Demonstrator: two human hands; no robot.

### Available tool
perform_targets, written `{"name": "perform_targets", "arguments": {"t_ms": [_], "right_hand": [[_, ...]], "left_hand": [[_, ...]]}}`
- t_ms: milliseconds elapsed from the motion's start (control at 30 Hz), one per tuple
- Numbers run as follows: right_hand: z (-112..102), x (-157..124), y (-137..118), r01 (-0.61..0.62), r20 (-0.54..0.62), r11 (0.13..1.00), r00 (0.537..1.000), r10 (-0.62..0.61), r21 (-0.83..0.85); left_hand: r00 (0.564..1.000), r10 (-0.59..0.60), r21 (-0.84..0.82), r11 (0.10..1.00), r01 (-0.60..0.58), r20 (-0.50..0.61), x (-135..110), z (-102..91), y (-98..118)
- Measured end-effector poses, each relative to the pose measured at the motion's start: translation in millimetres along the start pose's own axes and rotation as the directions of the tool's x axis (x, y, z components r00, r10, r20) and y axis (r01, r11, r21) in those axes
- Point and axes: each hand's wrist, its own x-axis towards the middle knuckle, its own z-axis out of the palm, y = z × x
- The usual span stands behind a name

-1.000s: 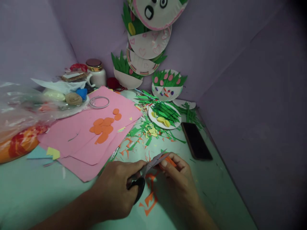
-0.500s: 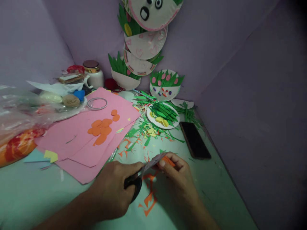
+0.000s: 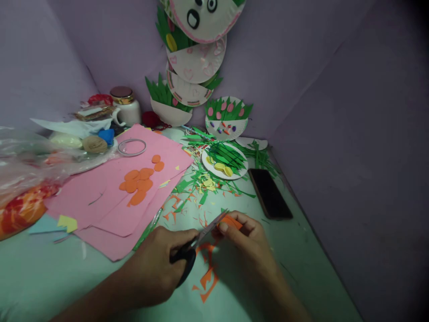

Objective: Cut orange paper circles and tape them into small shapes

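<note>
My left hand [image 3: 157, 264] is closed around the black handles of a pair of scissors [image 3: 186, 261], whose blades point up and to the right. The blade tips lie at the edge of a piece of orange paper [image 3: 232, 221]. That paper is pinched between the thumb and fingers of my right hand [image 3: 250, 237], which hide part of it. Below the hands, orange paper scraps [image 3: 208, 279] lie on the table. To the left, several orange paper ovals [image 3: 138, 181] rest in a cluster on pink sheets [image 3: 100, 210].
A black phone [image 3: 271, 194] lies at the right. Behind the hands is a white plate [image 3: 205, 166] with green strips and yellow ovals, amid green and yellow clippings [image 3: 206, 182]. Plastic bags [image 3: 23, 156] and a white mug [image 3: 130, 112] stand left; decorated paper plates [image 3: 197, 56] are against the wall.
The whole view has shifted slightly. The scissor blades now sit a little more apart from the orange paper, which stays pinched in my right hand.
</note>
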Motion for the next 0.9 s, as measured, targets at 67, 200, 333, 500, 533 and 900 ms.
{"name": "perform_targets", "arguments": {"t_ms": [67,200,333,500,533,900], "right_hand": [[1,0,1,0.019,-0.010,1.000,1.000,-0.019,0.009],[0,1,5,0.059,-0.037,0.996,0.998,-0.057,0.065],[-3,3,8,0.044,-0.064,0.991,0.997,-0.036,0.130],[-5,2,8,0.013,-0.083,0.980,0.997,0.004,0.197],[-6,2,8,0.011,-0.078,0.979,0.997,0.005,0.204],[1,-2,9,0.085,-0.016,0.991,0.996,-0.084,0.106]], "left_hand": [[0.999,-0.011,-0.063,0.998,0.013,0.034,1,0.3,1],[0.997,-0.014,-0.165,0.986,0.026,0.071,2,-0.1,5],[0.997,-0.012,-0.222,0.975,0.028,0.075,4,0.9,3],[0.999,-0.046,-0.306,0.951,0.047,0.012,6,1.6,-4],[0.998,-0.064,-0.296,0.953,0.059,-0.008,6,0.8,-3],[0.995,0.049,0.259,0.966,-0.025,-0.087,-1,0.3,11]]}}
